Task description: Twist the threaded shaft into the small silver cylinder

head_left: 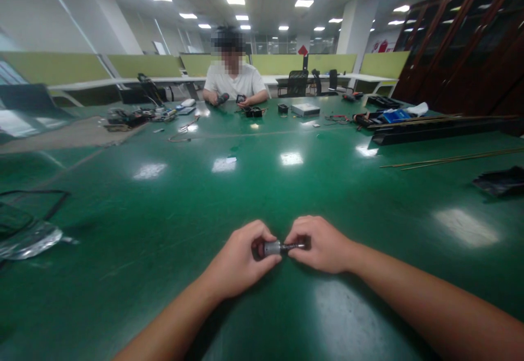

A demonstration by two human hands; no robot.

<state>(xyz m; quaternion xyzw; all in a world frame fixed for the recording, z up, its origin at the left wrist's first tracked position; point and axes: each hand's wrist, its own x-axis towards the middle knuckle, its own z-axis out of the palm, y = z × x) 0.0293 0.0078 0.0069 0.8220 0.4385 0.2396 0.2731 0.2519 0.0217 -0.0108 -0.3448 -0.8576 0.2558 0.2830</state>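
Note:
My left hand (241,260) is closed round a small silver metal cylinder (272,248), low over the green table (262,186) near its front edge. A thin dark shaft (292,247) sticks out of the cylinder toward the right. My right hand (321,244) pinches that shaft's end, fingers curled. The two hands almost touch, knuckles up. What lies inside the palms is hidden.
A person in a white shirt (234,81) sits at the far side with small parts. Long dark rails (434,126) and thin rods (450,159) lie at the right, a dark bag (501,181) at right, a shiny plastic bag (24,238) at left.

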